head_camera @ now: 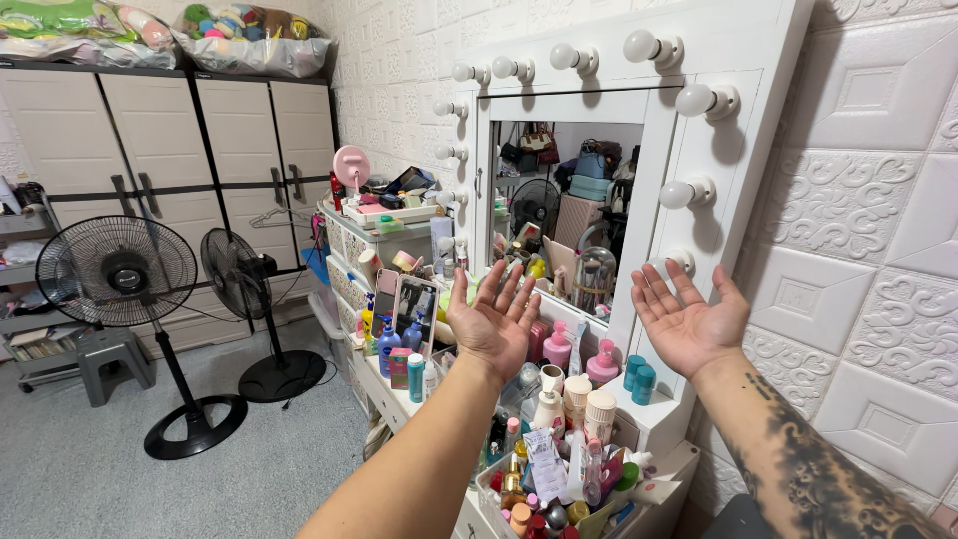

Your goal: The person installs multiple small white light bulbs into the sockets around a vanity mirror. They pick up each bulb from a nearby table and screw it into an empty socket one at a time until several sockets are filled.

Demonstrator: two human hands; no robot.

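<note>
My left hand is raised palm up with fingers spread, holding nothing, above a crowded white vanity table. My right hand is held up the same way, palm up and empty, in front of the mirror's right frame. Its forearm is tattooed. Behind both hands stands a white mirror ringed with round bulbs. Below the hands stand pink bottles, teal bottles and white tubes. A basket of several small cosmetics sits under my left forearm.
Two black standing fans stand on the grey floor at left, next to a grey stool. Beige wardrobe doors line the back wall, with bagged toys on top. A drawer unit piled with items sits beyond the vanity.
</note>
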